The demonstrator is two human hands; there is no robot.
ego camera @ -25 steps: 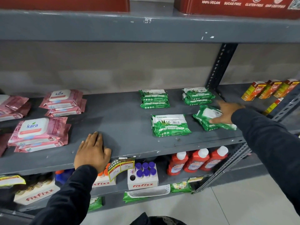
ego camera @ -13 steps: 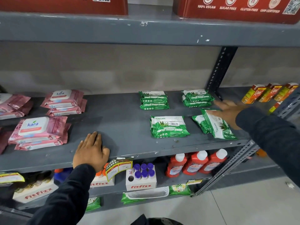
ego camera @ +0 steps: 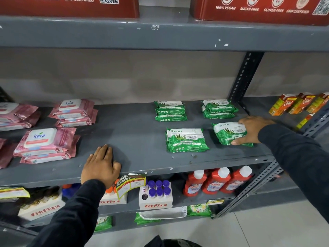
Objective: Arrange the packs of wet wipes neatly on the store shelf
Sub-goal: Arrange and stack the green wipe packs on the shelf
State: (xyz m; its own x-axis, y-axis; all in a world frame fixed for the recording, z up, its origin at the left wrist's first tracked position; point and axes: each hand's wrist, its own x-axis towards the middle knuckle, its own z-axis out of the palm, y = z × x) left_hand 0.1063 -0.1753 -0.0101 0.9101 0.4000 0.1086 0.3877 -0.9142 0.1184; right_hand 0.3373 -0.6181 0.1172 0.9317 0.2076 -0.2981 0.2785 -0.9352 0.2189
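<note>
Green wipe packs sit on the gray shelf, right half. 2 stacks at the back: left stack and right stack, each w/ packs piled flat. In front, 1 green pack lies flat by itself, label up. Next to it on the right, another green pack lies flat, a bit turned. Pink wipe packs are on the left: back stack and front stack, both piled flat, w/ more pink packs at the far left edge.
</note>
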